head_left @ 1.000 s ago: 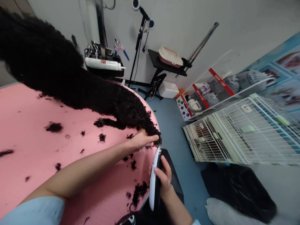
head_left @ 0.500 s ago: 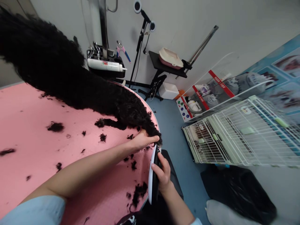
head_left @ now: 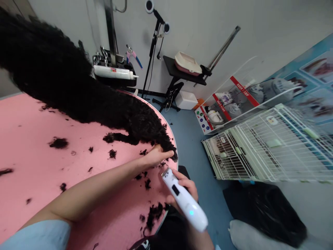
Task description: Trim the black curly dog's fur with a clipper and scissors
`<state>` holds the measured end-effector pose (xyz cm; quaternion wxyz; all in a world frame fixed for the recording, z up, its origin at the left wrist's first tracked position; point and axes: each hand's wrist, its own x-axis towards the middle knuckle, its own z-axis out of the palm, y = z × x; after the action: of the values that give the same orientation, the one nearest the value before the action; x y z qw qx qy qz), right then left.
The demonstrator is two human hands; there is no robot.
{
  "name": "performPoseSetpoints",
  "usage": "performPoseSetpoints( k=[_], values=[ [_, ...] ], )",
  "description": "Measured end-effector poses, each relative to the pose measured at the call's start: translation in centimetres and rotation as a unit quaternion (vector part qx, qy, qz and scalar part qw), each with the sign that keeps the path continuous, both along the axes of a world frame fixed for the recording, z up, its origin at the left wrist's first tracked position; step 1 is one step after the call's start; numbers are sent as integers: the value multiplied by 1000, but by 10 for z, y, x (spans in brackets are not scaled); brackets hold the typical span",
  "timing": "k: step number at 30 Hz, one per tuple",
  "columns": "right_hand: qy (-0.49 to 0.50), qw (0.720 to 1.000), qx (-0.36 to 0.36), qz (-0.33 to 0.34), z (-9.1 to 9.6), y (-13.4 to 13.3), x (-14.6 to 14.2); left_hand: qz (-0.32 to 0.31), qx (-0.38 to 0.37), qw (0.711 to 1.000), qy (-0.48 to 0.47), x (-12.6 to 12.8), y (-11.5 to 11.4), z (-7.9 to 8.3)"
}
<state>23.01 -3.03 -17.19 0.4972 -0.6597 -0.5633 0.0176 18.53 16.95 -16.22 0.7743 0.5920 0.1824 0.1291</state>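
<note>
A black curly-coated dog [head_left: 104, 104] stands along the far edge of a round pink grooming table [head_left: 85, 149], its head out of view. My left hand [head_left: 156, 156] is closed around the lower part of the dog's leg at the table's rim, thumb on top. In my right hand [head_left: 188, 187] is a white hair clipper [head_left: 185, 201] with a glowing blue light. Its blade end points up and left, just short of the leg and apart from it. Another paw [head_left: 108, 138] rests further in on the table. Clumps of cut black hair [head_left: 155, 213] lie scattered around.
Beyond the table, a black tool holder carries a white bottle [head_left: 114, 72] and pink-and-blue nail clippers [head_left: 133, 55]. A ring-light stand [head_left: 153, 45] is behind. At right are a wire cage [head_left: 260, 146], a shelf with bags [head_left: 226, 104] and a black plastic bag [head_left: 270, 211].
The clipper has come away from the paw and turned, so its white face with the light now shows. My left hand keeps its hold on the leg. The view has shifted slightly.
</note>
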Motion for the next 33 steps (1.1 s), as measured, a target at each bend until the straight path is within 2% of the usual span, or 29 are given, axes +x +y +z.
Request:
performPoseSetpoints(
  k=[3,6,13,18,23,29,33],
  values=[
    [177,974,101,-98,-18,-5,-11,-9,-12,1000,3,0,0,-2],
    [205,963,115,-133,-22,-5,-19,1,-27,1000,-16,0,0,-2],
    [148,970,119,-149,-12,9,-24,7,-39,999,1,-3,-4,6],
    [56,977,129,-160,-28,14,-24,26,-52,998,-7,-2,-7,7],
    [-58,973,138,-175,-44,14,-21,40,-60,997,-15,0,-9,1],
    [-116,970,133,-166,-44,24,-24,36,-57,997,-21,0,-10,0],
    [-96,971,83,-201,-50,33,-41,21,-71,997,5,-1,-9,2]
  ],
)
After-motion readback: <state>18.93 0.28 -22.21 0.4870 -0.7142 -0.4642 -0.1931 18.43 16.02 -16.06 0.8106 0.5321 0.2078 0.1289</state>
